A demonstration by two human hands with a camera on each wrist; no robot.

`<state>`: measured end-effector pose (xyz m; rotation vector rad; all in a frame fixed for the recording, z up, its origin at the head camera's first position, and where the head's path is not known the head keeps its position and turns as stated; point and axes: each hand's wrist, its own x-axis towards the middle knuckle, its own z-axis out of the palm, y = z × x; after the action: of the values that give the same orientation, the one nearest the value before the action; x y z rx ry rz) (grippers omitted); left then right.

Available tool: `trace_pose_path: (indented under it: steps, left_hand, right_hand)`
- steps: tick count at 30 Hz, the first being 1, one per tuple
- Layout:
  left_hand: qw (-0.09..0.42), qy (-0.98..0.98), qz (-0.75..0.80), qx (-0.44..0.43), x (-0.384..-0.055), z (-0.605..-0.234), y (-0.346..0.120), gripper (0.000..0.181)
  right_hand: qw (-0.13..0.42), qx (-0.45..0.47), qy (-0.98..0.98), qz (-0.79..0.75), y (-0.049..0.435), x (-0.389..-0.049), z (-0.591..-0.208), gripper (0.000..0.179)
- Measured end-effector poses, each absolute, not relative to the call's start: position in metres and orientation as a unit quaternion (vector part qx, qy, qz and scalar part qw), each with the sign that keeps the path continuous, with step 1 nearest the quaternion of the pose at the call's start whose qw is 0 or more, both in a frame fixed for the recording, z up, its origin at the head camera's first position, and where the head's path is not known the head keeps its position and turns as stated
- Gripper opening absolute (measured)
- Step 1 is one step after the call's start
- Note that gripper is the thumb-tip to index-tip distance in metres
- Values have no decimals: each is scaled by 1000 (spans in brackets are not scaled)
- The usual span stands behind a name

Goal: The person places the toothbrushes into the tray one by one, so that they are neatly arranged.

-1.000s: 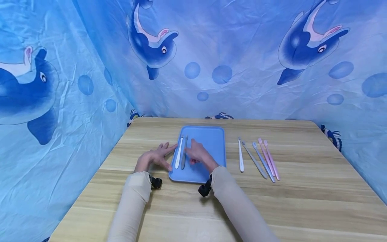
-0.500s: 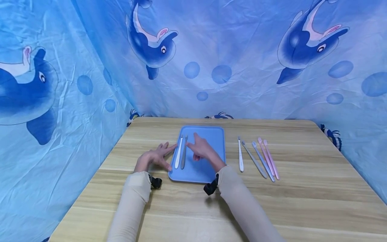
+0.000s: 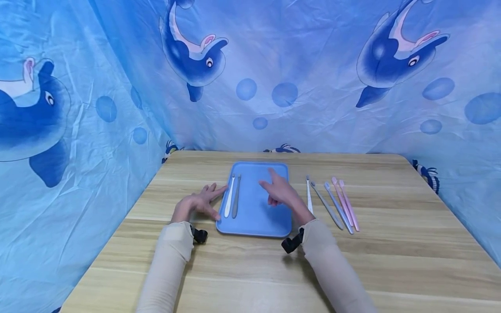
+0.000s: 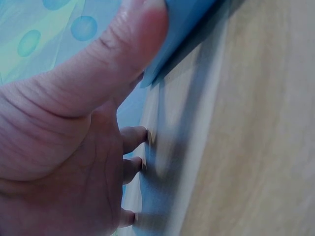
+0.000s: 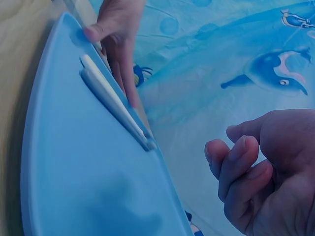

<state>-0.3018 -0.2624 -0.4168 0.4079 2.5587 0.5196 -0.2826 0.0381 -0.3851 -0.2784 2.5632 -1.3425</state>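
A blue tray (image 3: 254,219) lies on the table, with a white toothbrush (image 3: 228,201) and a grey toothbrush (image 3: 235,201) side by side along its left part. My left hand (image 3: 200,203) spreads its fingers at the tray's left rim; in the left wrist view the thumb (image 4: 133,44) touches the tray wall. Over the right side of the tray hovers my right hand (image 3: 281,190), holding nothing. Its index finger points forward, and the other fingers bend loosely in the right wrist view. Both toothbrushes (image 5: 110,96) on the tray appear there too.
Right of the tray, on the wooden table (image 3: 250,269), lie a white toothbrush (image 3: 308,191), a grey one (image 3: 327,206), a blue one (image 3: 339,210) and two pink toothbrushes (image 3: 349,206). My right wrist partly hides the white one. A dolphin-printed curtain (image 3: 313,126) surrounds the table.
My right hand has moved right, away from the grey toothbrush on the tray, toward the tray's right side. The left hand has stayed at the left rim.
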Motion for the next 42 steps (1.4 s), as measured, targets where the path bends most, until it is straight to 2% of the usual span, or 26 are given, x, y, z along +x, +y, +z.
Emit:
trace_pose_path:
  steps: [20,42]
  left_hand:
    - [253,936,192,150,-302,-416,-263,129]
    - [250,935,198,154,-303,-416,-266,128]
  right_hand:
    - [100,-67,866,-485,97,-282,-393,77]
    - [90,-12,879,-467,188,-286,-392,82]
